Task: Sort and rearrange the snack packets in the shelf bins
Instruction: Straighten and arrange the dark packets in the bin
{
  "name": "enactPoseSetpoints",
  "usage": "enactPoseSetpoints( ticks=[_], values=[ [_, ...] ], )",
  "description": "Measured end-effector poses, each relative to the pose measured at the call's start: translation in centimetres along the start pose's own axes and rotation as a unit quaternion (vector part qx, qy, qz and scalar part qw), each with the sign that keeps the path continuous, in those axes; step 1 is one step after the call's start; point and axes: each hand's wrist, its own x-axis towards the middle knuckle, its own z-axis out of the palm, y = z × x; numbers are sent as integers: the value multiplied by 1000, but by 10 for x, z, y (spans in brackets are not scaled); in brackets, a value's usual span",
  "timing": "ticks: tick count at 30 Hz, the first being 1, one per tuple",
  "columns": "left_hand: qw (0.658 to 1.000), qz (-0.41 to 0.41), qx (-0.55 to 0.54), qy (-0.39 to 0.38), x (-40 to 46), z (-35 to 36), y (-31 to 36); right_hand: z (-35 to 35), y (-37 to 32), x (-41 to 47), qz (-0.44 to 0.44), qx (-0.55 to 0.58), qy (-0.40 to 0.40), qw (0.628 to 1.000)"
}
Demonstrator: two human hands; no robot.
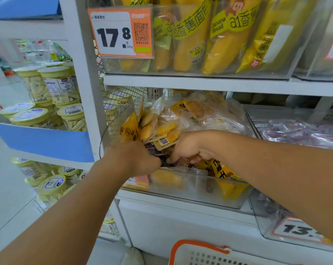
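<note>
A clear plastic bin (192, 190) on the middle shelf holds several small yellow snack packets (161, 129) and a few dark packets (155, 151). Both my hands reach into its front. My left hand (135, 157) is curled, fingers down among the dark packets. My right hand (188, 148) is curled beside it, its fingertips pinching into the same dark packets. What exactly each hand holds is hidden by the hands. A yellow packet with a barcode (164, 141) lies just behind my hands.
Above, a clear bin of banana bread packs (209, 41) carries a 17.8 price tag (120, 33). To the right lies a bin of purple-wrapped packets (299, 132). Jars with yellow lids (54, 87) fill the left shelves. An orange-rimmed white basket (198, 252) sits below.
</note>
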Motion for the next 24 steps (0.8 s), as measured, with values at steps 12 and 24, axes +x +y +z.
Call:
enactPoseSetpoints(
  ticks=[12,24],
  values=[
    [1000,17,13,14,3,5,5,-13,11,-1,-17,70,17,997],
    [997,48,7,54,9,2,1,4,-5,25,-30,174,-20,984]
  ],
)
